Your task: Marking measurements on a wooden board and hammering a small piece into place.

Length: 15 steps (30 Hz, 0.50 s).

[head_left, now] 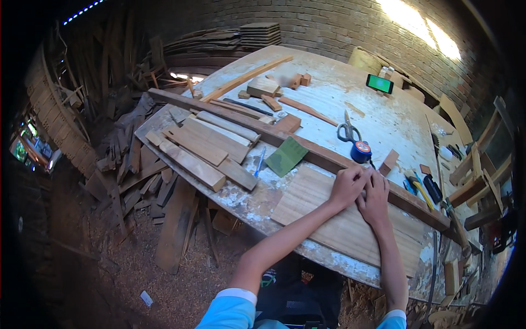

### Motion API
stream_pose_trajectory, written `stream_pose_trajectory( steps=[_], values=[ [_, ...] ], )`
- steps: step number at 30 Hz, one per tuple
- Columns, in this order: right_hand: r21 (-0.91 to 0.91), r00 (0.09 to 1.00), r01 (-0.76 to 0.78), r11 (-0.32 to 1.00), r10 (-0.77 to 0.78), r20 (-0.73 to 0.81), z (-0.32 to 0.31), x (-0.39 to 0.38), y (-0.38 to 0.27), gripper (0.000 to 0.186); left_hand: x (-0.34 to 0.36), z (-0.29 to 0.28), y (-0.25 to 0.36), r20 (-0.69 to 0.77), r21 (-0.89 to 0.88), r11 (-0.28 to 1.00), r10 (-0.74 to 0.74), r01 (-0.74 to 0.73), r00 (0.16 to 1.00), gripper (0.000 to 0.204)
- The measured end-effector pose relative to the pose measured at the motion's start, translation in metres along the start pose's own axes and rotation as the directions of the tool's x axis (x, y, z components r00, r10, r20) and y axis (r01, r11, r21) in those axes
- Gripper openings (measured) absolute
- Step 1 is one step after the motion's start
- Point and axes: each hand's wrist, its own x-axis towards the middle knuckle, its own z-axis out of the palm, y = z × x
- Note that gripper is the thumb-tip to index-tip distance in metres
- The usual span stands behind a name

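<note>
My left hand (350, 187) and my right hand (375, 195) meet at the long dark wooden beam (312, 148), over the back edge of a light wooden board (296, 200). Their fingers are curled close together; whatever is between them is hidden or too small to name. Just beyond them lie a blue tape measure (361, 152), black scissors (349, 131) and a short reddish block (388, 163). Left of the hands are a green sandpaper sheet (286, 155) and a blue pen (260, 162).
Offcuts and planks (197, 151) cover the worktable's (152, 121) left part. A phone (379, 83) stands at the back. Yellow-handled tools (423, 193) lie at the right, beside wooden frames (474, 186). Scrap wood (131, 164) is piled on the floor at the left, below a brick wall.
</note>
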Motion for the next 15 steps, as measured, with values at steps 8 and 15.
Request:
stream_pose_trajectory(
  steps=[8,15],
  values=[
    [0.071,0.995,-0.093,0.993,0.090,0.045,0.007,0.000,-0.003,0.052,-0.041,-0.166,0.081,0.387,0.854,0.331,0.114,-0.403,0.915,0.028],
    [0.066,0.996,-0.077,0.995,0.075,0.043,0.012,0.005,-0.006,0.055,-0.032,-0.276,0.050,-0.194,0.981,-0.006,-0.161,0.195,0.968,0.062]
  ],
)
